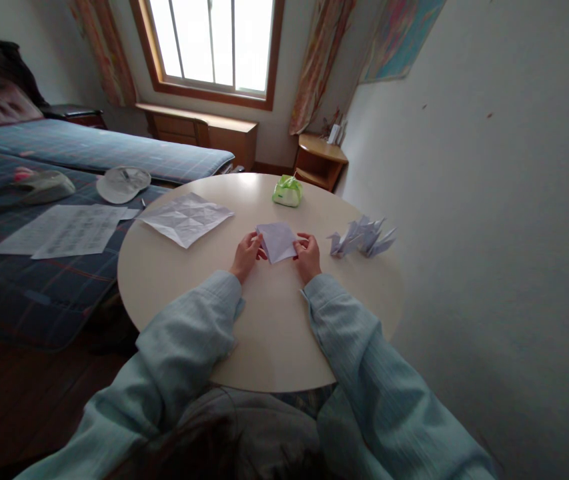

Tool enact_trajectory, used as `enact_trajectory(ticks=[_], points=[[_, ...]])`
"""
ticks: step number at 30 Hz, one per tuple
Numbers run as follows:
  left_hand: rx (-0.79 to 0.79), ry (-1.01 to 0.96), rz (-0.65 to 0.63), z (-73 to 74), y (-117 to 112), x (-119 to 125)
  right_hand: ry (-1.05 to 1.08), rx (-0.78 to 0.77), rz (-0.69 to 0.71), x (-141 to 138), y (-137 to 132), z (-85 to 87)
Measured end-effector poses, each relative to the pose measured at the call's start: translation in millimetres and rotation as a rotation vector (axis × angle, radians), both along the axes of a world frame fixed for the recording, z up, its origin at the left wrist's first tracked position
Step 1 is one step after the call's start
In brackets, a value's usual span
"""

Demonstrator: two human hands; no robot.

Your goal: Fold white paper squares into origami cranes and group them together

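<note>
Between my two hands is a small folded sheet of white paper (278, 241), held just over the round table (274, 320). My left hand (249, 255) grips its left edge with thumb and fingers. At its right edge, my right hand (307, 256) pinches the paper the same way. To the right stand several folded paper cranes (361, 237) close together. A larger creased sheet of paper (187, 219) lies unfolded on the table's left side.
A green tissue pack (287, 191) sits at the table's far edge. Left of the table, a bed (64, 293) holds printed sheets (77, 231), a white cap (123, 185) and a bag-like item (47, 187). A white wall (489, 220) runs along the right.
</note>
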State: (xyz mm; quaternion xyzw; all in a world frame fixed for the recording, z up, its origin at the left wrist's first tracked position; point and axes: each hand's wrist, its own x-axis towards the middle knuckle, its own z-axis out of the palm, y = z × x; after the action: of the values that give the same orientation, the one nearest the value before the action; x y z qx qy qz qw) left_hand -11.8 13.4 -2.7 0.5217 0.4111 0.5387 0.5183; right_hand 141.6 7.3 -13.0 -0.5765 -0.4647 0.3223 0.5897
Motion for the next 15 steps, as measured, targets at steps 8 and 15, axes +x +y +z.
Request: enact_trajectory(ticks=[8, 15], points=[[-0.017, -0.009, -0.055, 0.0, -1.9, 0.9, 0.007, -0.008, -0.008, -0.6, -1.7, 3.1], [0.002, 0.026, -0.059, -2.0, 0.2, 0.4, 0.005, 0.005, 0.044, -2.4, -1.4, 1.2]])
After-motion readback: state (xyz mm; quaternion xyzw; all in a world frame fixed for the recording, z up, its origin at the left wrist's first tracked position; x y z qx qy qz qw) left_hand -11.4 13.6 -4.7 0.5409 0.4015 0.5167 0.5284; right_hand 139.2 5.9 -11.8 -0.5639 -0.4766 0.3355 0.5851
